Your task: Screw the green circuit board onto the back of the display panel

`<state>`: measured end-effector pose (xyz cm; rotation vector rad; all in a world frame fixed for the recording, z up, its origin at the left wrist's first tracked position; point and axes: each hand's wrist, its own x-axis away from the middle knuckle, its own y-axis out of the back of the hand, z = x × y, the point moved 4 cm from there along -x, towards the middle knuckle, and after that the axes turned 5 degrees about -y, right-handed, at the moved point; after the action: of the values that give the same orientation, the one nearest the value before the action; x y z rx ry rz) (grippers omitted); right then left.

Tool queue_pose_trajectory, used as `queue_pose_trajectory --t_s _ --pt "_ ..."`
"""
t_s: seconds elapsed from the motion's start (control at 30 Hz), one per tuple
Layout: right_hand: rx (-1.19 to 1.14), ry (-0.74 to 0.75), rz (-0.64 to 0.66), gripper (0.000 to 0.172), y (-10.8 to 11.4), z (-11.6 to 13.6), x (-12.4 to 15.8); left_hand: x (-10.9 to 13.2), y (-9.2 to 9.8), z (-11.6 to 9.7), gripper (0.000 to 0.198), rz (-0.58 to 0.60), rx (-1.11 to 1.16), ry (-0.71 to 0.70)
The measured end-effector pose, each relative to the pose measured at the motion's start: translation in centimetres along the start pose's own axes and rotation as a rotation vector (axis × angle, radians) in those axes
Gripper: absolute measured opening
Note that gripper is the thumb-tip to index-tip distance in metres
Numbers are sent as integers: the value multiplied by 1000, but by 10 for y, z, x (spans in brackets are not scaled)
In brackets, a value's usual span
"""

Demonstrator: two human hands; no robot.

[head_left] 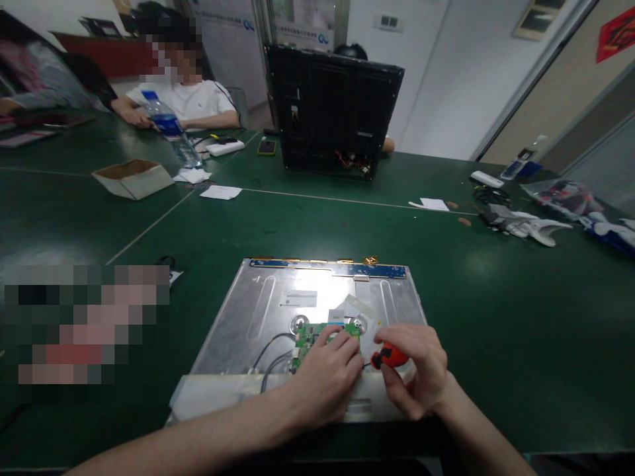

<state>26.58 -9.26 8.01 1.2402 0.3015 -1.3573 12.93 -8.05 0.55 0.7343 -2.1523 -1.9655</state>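
A silver LCD panel (pixel 238 330) lies back side up on the green table in front of me. On its lower middle sits a green circuit board (pixel 303 336). My left hand (pixel 333 370) rests over the board with bent fingers gripping its right part, which is mostly covered. In my right hand (pixel 419 370) is a red and black screwdriver (pixel 391 356), held by the handle between thumb and fingers. Its dark shaft points left, toward the board's right edge; the tip is hidden by my left hand. Dark cables (pixel 270 360) run from the board's left side.
Beyond the panel stands a black monitor housing (pixel 337 112) with exposed wires. An open cardboard box (pixel 133 180) and a water bottle (pixel 173 132) are at back left. Gloves (pixel 526 225) and plastic bags (pixel 570 198) lie at right. A person in a white shirt (pixel 208 99) sits across the table.
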Motion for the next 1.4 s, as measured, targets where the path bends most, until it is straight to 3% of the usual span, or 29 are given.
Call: queue_pose_trajectory --t_s 0.13,0.27,0.57,0.9,1.23,1.4 --pt "76 -8 -49 45 -3 -1 3 0 -2 -1 15 -22 -34 -4" --pt "130 63 -135 35 -6 -2 5 1 -3 -1 13 -54 -67 -6" --pt "5 83 -58 43 -6 -5 5 1 1 -1 12 -128 -94 -45" --pt "131 81 -109 41 -7 -4 4 -2 4 -1 12 -181 -105 -30" --pt "79 76 -39 46 -7 -6 2 0 -1 2 7 -221 -111 -22" --pt "137 60 -65 47 -7 -6 3 0 -2 3 7 -214 -111 -18"
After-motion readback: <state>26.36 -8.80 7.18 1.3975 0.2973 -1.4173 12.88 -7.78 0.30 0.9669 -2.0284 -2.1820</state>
